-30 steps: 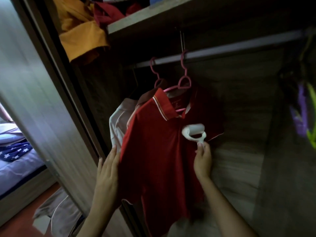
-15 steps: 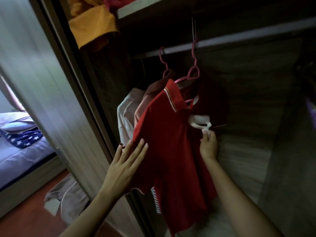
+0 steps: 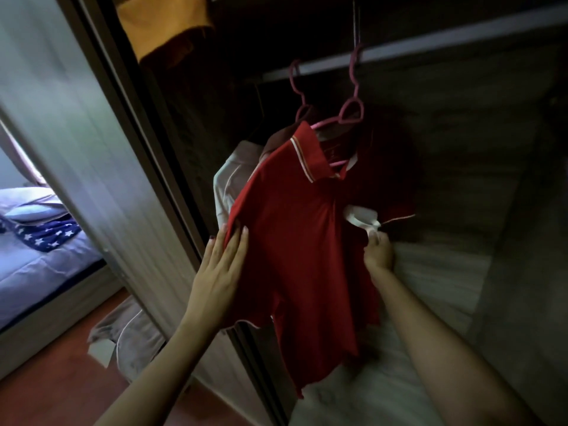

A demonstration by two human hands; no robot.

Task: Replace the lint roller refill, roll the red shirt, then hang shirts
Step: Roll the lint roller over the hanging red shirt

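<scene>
A red polo shirt (image 3: 301, 250) hangs on a pink hanger (image 3: 350, 112) from the wardrobe rail (image 3: 430, 47). My left hand (image 3: 221, 265) lies flat with straight fingers against the shirt's left sleeve edge. My right hand (image 3: 378, 250) grips the handle of a white lint roller (image 3: 361, 218), whose head presses against the shirt's chest. A pale pink shirt (image 3: 233, 176) hangs behind the red one on a second pink hanger (image 3: 296, 84).
The sliding wardrobe door (image 3: 92, 142) stands at the left. An orange garment (image 3: 163, 23) droops from the shelf above. A beige garment (image 3: 129, 336) lies on the red floor. A bed (image 3: 40, 241) with star-patterned cloth shows beyond the door.
My left hand has moved up and in, from beside the shirt's hem to flat against its left sleeve. The lint roller stays on the chest.
</scene>
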